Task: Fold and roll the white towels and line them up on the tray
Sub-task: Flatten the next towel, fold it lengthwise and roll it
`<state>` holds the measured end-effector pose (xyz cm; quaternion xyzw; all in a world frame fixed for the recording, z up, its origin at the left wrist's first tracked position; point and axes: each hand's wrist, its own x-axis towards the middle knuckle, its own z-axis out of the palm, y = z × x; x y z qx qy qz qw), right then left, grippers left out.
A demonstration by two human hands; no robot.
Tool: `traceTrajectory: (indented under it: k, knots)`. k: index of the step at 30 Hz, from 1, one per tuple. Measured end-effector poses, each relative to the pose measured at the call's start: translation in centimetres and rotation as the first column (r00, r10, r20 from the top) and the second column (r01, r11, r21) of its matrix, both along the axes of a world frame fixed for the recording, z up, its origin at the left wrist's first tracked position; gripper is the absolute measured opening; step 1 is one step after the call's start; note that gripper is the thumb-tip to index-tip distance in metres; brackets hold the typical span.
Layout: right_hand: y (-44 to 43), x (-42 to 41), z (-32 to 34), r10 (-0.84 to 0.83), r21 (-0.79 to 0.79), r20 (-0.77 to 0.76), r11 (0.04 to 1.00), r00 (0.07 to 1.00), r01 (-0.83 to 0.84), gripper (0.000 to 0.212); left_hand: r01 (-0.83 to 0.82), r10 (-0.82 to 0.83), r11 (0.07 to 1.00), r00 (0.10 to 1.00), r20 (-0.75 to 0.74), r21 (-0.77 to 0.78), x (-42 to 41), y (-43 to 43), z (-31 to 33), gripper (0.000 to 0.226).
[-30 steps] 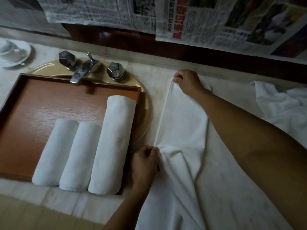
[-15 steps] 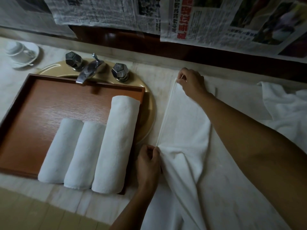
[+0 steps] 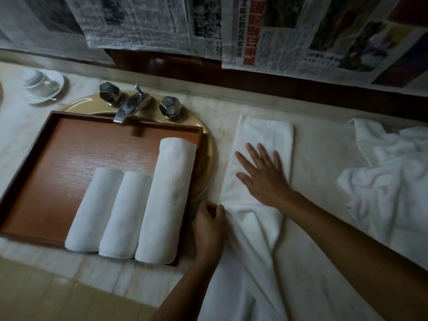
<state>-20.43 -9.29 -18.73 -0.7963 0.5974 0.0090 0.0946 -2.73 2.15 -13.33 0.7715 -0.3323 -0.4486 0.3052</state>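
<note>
Pressing flat on the folded towel (image 3: 266, 132) on the desk (image 3: 324, 154), the right hand (image 3: 261, 179) lay spread, fingers straight, while the left hand (image 3: 208, 223) pinched its edge near the right wrist. Left of both hands, three rolled towels (image 3: 171, 200) sat on the tray (image 3: 92, 144). Creases, I reckoned, wanted smoothing out before rolling, edges kept square.

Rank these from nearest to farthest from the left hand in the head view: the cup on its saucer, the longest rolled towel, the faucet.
From the left hand, which pinches the flat towel at its edge:
1. Longest rolled towel, just to the hand's left, rightmost on the tray.
2. Faucet, beyond the tray's far rim.
3. Cup on saucer, at the far left.
</note>
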Motion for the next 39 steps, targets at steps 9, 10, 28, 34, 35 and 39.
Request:
traceTrajectory:
  k: [9,10,28,34,35,39]
  knots:
    - [-3.2,-1.2,-0.4,0.017,-0.036,-0.020,0.999,1.000,-0.018,0.064,0.217,-0.051,0.950,0.818,-0.573,0.225,-1.2,5.1,2.2,0.036]
    - [-3.4,-1.4,-0.3,0.025,-0.035,-0.017,0.999,1.000,-0.026,0.065,0.159,-0.016,0.964,0.835,-0.550,0.213,-0.6,5.4,1.9,0.039]
    - [-4.0,-0.9,1.2,-0.005,0.038,-0.063,0.999,0.998,0.007,0.065,0.031,-0.035,0.999,0.991,0.131,0.030,1.6,5.8,-0.9,0.031]
    - [3.4,1.3,0.6,0.092,-0.091,0.099,0.992,0.991,-0.083,0.055,0.037,-0.041,0.999,0.990,0.136,0.033,1.6,6.0,-0.7,0.028]
    - [3.8,1.1,0.3,0.097,-0.055,0.076,0.994,0.992,-0.093,0.056,0.050,-0.055,0.997,0.992,0.112,0.051,1.5,6.1,-0.7,0.027]
    - [2.6,0.7,0.6,0.114,-0.029,-0.007,0.993,0.994,-0.114,0.059,0.131,-0.072,0.973,0.954,-0.290,0.188,1.3,6.9,0.7,0.019]
